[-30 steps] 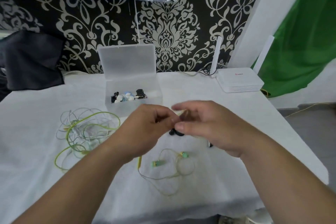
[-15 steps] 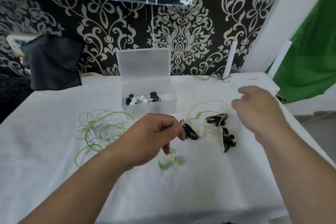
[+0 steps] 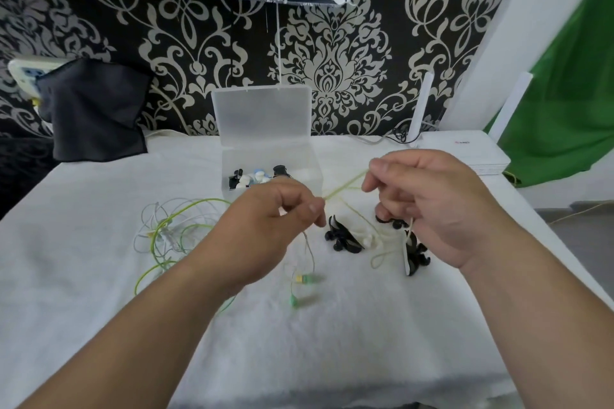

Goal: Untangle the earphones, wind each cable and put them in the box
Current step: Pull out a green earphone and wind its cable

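just one cam, head-mounted, wide-angle, looking fwd and down over the white-covered table (image 3: 99,325). Clear plastic box (image 3: 270,156) sits about center frame, upper half, w/ patterned wall right behind it. Both forearms enter from the bottom edge, so the view's close in. Edges bend from the lens. No 2nd view, so no overlap.

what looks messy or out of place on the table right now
A tangle of green and white cables lies loose left of the open box. Black ear hooks lie scattered in front of it. Both hands pinch one pale cable stretched between them.
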Demonstrator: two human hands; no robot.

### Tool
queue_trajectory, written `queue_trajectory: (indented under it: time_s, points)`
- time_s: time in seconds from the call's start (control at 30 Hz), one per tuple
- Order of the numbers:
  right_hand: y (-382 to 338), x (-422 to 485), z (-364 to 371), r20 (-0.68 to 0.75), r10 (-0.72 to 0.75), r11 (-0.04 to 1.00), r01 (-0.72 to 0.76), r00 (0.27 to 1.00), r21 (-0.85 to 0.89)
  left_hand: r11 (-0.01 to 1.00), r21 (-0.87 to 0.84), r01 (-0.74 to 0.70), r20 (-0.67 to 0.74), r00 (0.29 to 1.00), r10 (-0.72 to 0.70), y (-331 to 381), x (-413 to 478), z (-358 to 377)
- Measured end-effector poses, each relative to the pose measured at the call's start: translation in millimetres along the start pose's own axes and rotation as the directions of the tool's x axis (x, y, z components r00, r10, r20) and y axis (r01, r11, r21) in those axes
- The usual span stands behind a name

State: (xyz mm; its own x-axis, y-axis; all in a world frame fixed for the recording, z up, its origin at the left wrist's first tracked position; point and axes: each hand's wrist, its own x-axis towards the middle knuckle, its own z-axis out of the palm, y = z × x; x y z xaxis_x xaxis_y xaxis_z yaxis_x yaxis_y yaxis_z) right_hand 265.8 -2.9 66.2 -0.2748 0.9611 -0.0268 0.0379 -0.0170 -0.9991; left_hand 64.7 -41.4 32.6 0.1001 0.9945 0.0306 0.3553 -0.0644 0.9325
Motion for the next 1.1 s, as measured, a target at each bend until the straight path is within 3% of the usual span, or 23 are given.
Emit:
queue_trajectory:
  time_s: [0.23, 0.4, 0.5, 0.6, 0.7, 0.83, 1.0, 1.07, 1.1]
  points:
    - [-9.7, -1.6, -3.3, -0.087, -0.093, 0.994, 0.097, 0.992, 0.048, 0.998, -0.015, -0.053, -0.098, 0.994, 0.052, 4.2, 3.8, -5.3]
    - [-21.3, -0.5, -18.1, -0.184, -0.110, 0.947, 0.159, 0.977, 0.280, 0.993, -0.114, -0.018, -0.087, 0.996, 0.008, 2.3, 4.7, -12.1]
    - [-24.7, 1.0, -28.6, -0.234, -0.068, 0.874, 0.171, 0.970, 0.455, 0.961, -0.266, 0.079, -0.068, 0.993, -0.100, -5.6, 8.4, -13.2]
    - [-24.7, 2.5, -37.5, -0.286, -0.011, 0.799, 0.181, 0.958, 0.574, 0.861, -0.429, 0.271, -0.105, 0.933, -0.346, -15.9, 12.5, -12.8]
    - [-20.0, 5.5, -46.1, -0.322, 0.035, 0.782, 0.175, 0.946, 0.598, 0.874, -0.280, 0.397, -0.118, 0.889, -0.442, -24.7, 15.9, -13.3]
    - [-13.8, 11.3, -53.5, -0.411, 0.154, 0.840, 0.101, 0.899, 0.534, 0.867, 0.207, 0.454, -0.060, 0.890, -0.452, -34.9, 13.0, -16.1]
    - [-3.3, 12.9, -57.0, -0.506, 0.237, 0.920, -0.024, 0.830, 0.391, 0.841, 0.289, 0.457, -0.009, 0.880, -0.475, -37.2, 10.4, -17.0]
    - [-2.5, 11.3, -56.3, -0.501, 0.198, 0.979, -0.144, 0.842, 0.144, 0.852, 0.277, 0.445, -0.015, 0.888, -0.459, -38.0, 10.5, -17.7]
    - [0.5, 9.7, -55.9, -0.466, 0.173, 0.967, -0.239, 0.868, -0.086, 0.859, 0.261, 0.440, -0.003, 0.891, -0.455, -37.4, 10.4, -17.2]
